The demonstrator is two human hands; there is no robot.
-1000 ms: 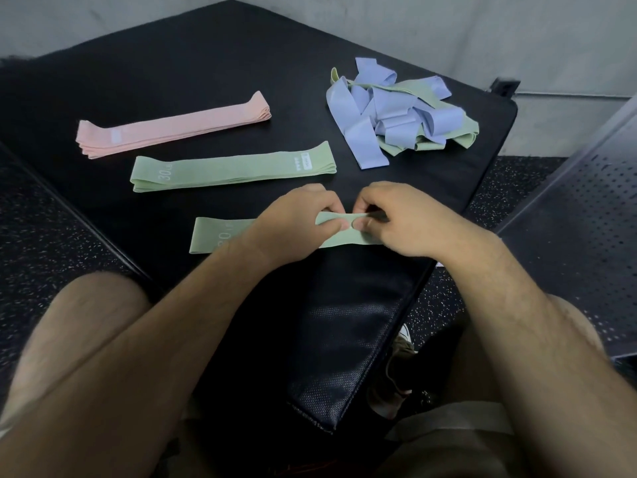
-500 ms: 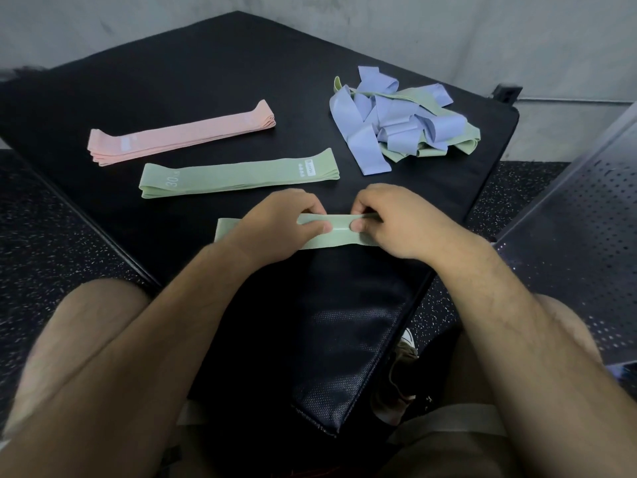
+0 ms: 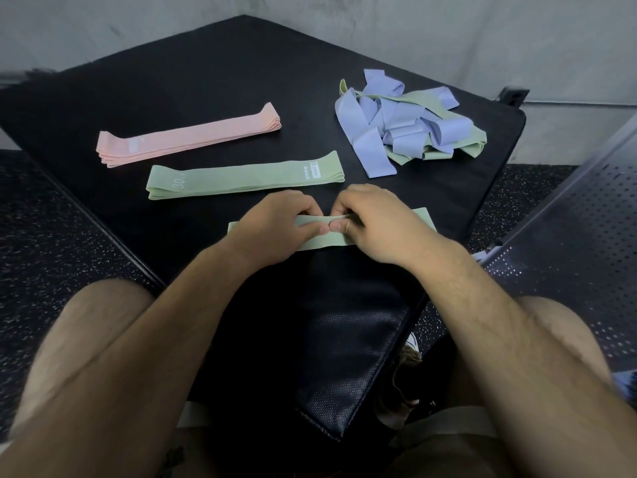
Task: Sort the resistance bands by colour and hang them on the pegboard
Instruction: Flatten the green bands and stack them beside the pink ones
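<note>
The left hand (image 3: 275,229) and the right hand (image 3: 375,225) lay side by side over the near part of the black padded surface (image 3: 206,81), thumb tips almost touching. Both pinched the same flattened green band (image 3: 322,242), thumbs on its top face and the other fingers curled over its far edge. The band lay across the surface from left to right. Its left end showed past the left hand and its right end past the right wrist.

Just beyond the hands lay a neat stack of green bands (image 3: 241,177), flat and lengthwise, with "30" printed near its left end and a small white label near its right end. Farther off and to the left, a stack of pink bands (image 3: 193,138) lay roughly parallel to it and apart from it. At the far right of the surface sat a loose tangled heap (image 3: 403,125) of lilac and green bands, unsorted, with one lilac strip trailing toward the near side.

The perforated dark metal pegboard (image 3: 586,236) stood at the right edge of the view, tilted away. No band could be seen hanging on the part in view. Dark speckled flooring (image 3: 51,236) spread on either side of the surface, and a grey wall (image 3: 379,29) rose behind it. The person's bare knees framed the near corner of the surface, and a shoe (image 3: 410,353) was partly visible below.
</note>
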